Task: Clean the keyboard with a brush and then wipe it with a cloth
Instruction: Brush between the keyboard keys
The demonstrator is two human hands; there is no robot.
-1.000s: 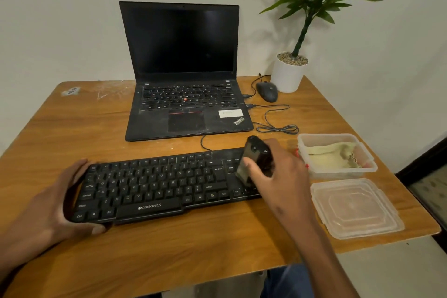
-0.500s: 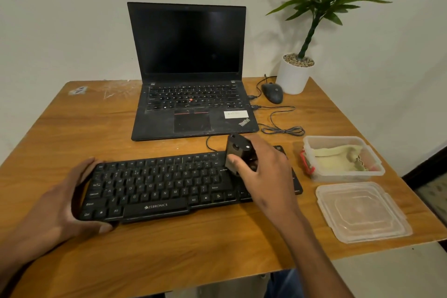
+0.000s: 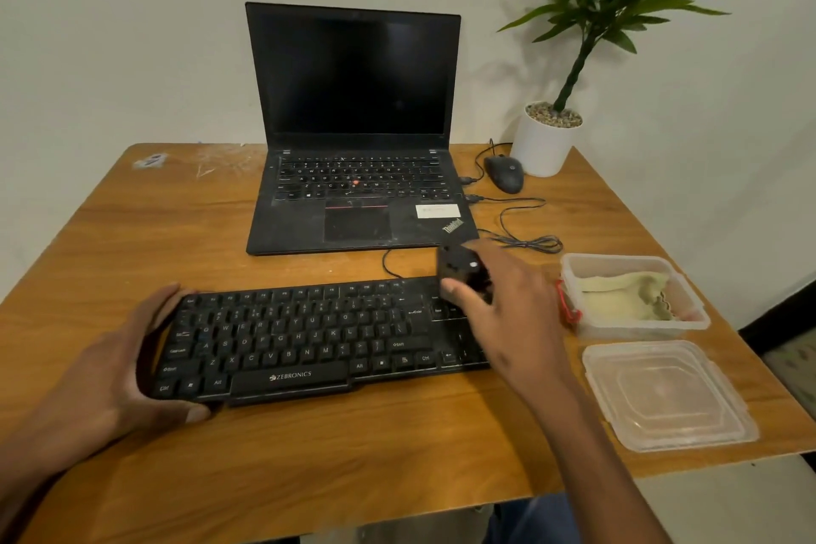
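Note:
A black Zebronics keyboard (image 3: 304, 336) lies across the near half of the wooden table (image 3: 309, 455). My left hand (image 3: 119, 371) grips its left end, thumb on the front edge. My right hand (image 3: 512, 318) holds a small black brush block (image 3: 463, 272) over the keyboard's upper right corner, covering the number pad. The bristles are hidden. A pale yellow cloth (image 3: 627, 296) lies folded in an open clear plastic box (image 3: 574, 274) to the right of the keyboard.
An open black laptop (image 3: 357, 172) stands behind the keyboard. A wired mouse (image 3: 503, 173), its coiled cable (image 3: 530, 241) and a white plant pot (image 3: 545, 141) sit at the back right. The box's clear lid (image 3: 666, 398) lies near the front right table edge.
My right hand with the brush went left along the keyboard's right part, then came back right and up toward its top edge. My left hand has kept its hold on the left end.

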